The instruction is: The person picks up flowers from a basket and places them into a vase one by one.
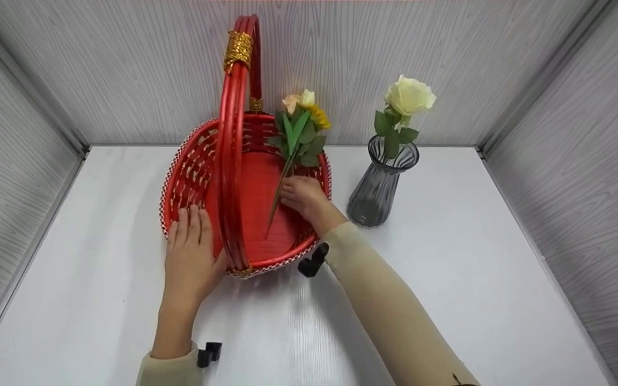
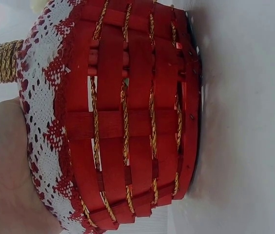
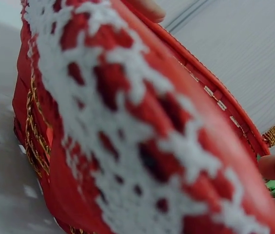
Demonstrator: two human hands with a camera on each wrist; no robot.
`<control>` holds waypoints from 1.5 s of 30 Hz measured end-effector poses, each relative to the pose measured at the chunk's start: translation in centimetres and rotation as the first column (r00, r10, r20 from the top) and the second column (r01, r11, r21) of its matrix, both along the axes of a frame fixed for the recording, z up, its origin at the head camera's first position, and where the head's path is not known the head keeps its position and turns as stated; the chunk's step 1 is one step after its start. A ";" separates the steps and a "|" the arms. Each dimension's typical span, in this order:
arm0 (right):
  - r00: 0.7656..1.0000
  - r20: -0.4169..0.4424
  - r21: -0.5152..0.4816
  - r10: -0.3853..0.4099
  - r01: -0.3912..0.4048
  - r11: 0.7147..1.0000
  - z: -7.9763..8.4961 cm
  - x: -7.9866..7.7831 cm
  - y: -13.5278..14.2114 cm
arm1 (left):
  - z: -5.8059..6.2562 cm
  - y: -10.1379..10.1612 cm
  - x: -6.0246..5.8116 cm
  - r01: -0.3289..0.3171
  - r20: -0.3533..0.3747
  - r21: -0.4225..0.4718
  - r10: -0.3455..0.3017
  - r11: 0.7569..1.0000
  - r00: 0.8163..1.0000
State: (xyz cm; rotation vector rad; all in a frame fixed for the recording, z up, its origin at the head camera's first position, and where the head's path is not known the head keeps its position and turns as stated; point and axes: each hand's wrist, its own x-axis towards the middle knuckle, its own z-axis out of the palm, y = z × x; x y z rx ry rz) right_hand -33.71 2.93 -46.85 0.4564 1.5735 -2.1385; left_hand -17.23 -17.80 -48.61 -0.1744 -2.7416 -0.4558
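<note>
A red woven basket (image 1: 191, 182) with a tall handle stands on the table. My left hand (image 1: 192, 249) rests on its near left rim, fingers straight and pointing inward, thumb by the handle's base. In the left wrist view, part of that hand (image 2: 10, 170) lies against the lace-trimmed rim. My right hand (image 1: 304, 197) reaches over the right rim into the basket. Its curled fingertips pinch the long green stems of artificial flowers (image 1: 298, 128), which lean with peach, white and yellow heads at the back right rim. Some fingers are hidden in the right wrist view.
To the right of the basket, a grey glass vase (image 1: 374, 195) holds a cream rose (image 1: 410, 96). The basket handle (image 1: 230, 161) arches high, with gold cord round it. Grey wood-grain panels (image 1: 142, 69) enclose the white table (image 1: 464, 257) at the back and sides.
</note>
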 end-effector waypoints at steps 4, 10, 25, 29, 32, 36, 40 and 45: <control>1.000 -0.018 -0.023 -0.002 0.001 1.000 -0.1 0.1 0.1 | 0.0 0.0 0.1 -0.006 0.016 -0.004 0.006 1.000 1.000; 0.998 -0.050 -0.037 -0.027 0.025 0.999 0.0 0.3 0.1 | 0.0 0.0 0.1 -0.007 -0.004 -0.010 0.007 1.000 1.000; 0.995 -0.068 0.025 -0.074 0.076 0.997 -0.1 0.6 0.0 | -0.2 0.0 0.3 -0.004 -0.010 -0.018 0.004 1.000 1.000; 0.992 -0.092 0.039 -0.087 0.091 0.995 -0.1 0.6 -0.1 | -0.1 0.0 0.2 -0.005 -0.008 -0.022 0.005 1.000 1.000; 0.992 -0.096 0.025 -0.085 0.087 0.996 -0.2 0.6 -0.1 | -0.1 0.0 0.2 -0.007 -0.005 -0.023 0.007 1.000 1.000; 0.992 -0.106 0.007 -0.074 0.075 0.997 -0.2 0.5 -0.1 | -0.1 0.0 0.2 -0.010 -0.015 -0.021 0.010 1.000 1.000; 0.989 -0.132 0.007 -0.071 0.072 0.997 -0.2 0.4 -0.1 | -0.1 0.0 0.1 -0.012 -0.027 -0.011 0.011 1.000 1.000; 0.985 -0.156 -0.003 -0.080 0.080 0.997 -0.2 0.3 -0.1 | 0.0 0.1 -0.1 -0.009 -0.035 -0.003 0.008 1.000 0.999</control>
